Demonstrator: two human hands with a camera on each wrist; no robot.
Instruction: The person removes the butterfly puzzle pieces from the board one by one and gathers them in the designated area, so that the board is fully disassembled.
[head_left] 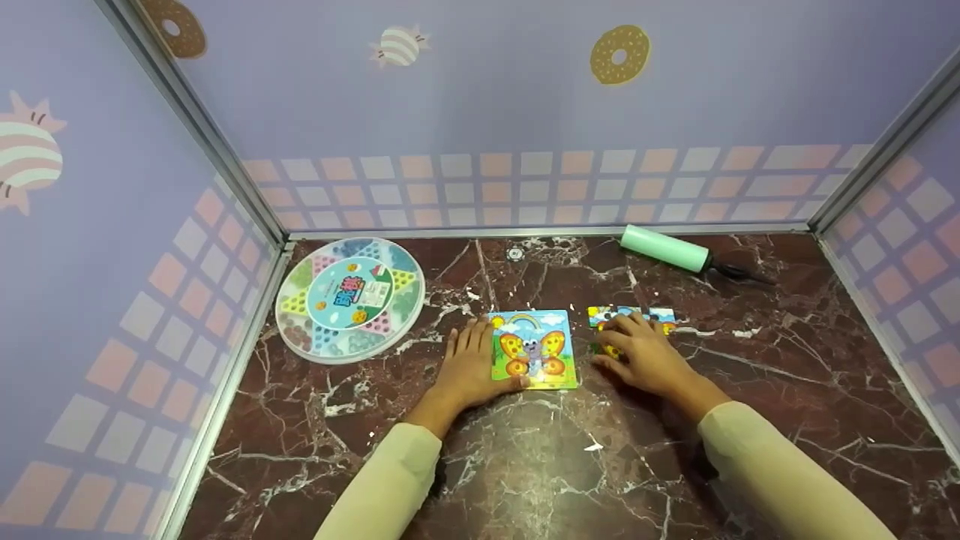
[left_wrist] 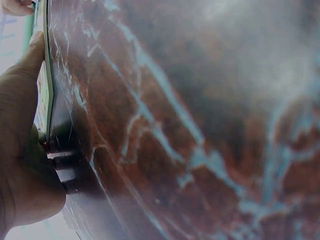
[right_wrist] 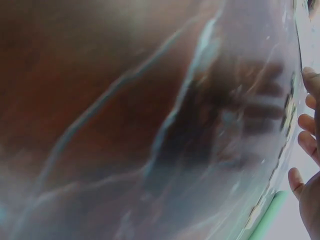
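A square butterfly picture puzzle (head_left: 551,349) lies flat on the dark marble-patterned table. My left hand (head_left: 469,371) rests along its left side, fingers extended and thumb on the bottom edge. In the left wrist view that thumb (left_wrist: 32,55) lies against the puzzle's thin edge. To the right, my right hand (head_left: 646,358) is over a group of loose puzzle pieces (head_left: 661,315), its slightly bent fingers covering part of them. The right wrist view shows its fingers (right_wrist: 307,142) apart, with nothing seen between them.
A round, clear-lidded Chinese checkers set (head_left: 405,300) sits at the back left. A mint-green hand pump (head_left: 664,249) with a black end lies at the back right. A small round black-and-white token (head_left: 514,255) is near the back wall. Patterned panels enclose the table on three sides.
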